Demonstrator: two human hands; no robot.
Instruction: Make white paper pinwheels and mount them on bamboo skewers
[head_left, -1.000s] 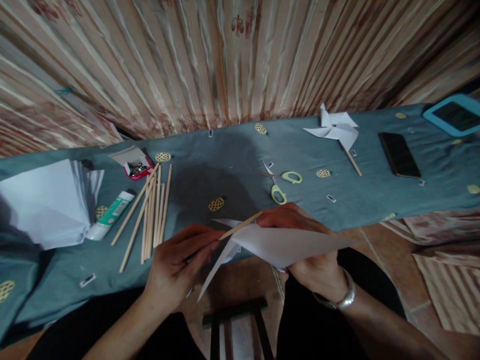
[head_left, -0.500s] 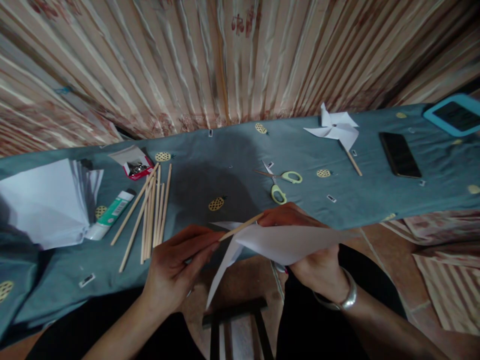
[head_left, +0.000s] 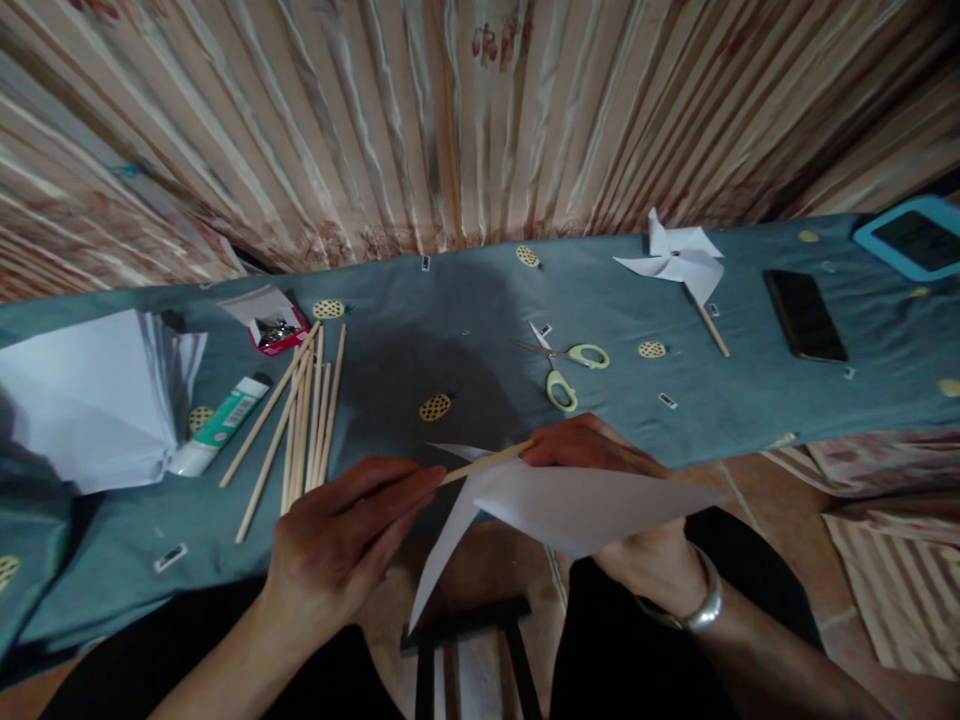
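A paper pinwheel [head_left: 592, 507] of white folded paper is held above the near table edge, its blades spread between my hands. Along its far side runs a thin wooden stick [head_left: 489, 461]. The fingers of my left hand [head_left: 337, 540] are closed on the stick's left end. My right hand [head_left: 589, 440] grips the pinwheel and the stick's other end; paper covers part of this hand, so its exact hold is hidden. Beyond the hands lie open scissors [head_left: 561, 391] with pale green handles.
On the cloth-covered table [head_left: 390, 370] at left are a paper stack [head_left: 90, 400], a glue tube [head_left: 223, 425], several wooden sticks [head_left: 301, 430] and an open box [head_left: 277, 330] of small metal pieces. At right lie another pinwheel [head_left: 682, 255], a phone [head_left: 806, 315] and a blue-framed device [head_left: 911, 238].
The pinwheel and its stick have tilted slightly, and the stick now lies flatter. Both hands keep their hold. The whole view has shifted a little.
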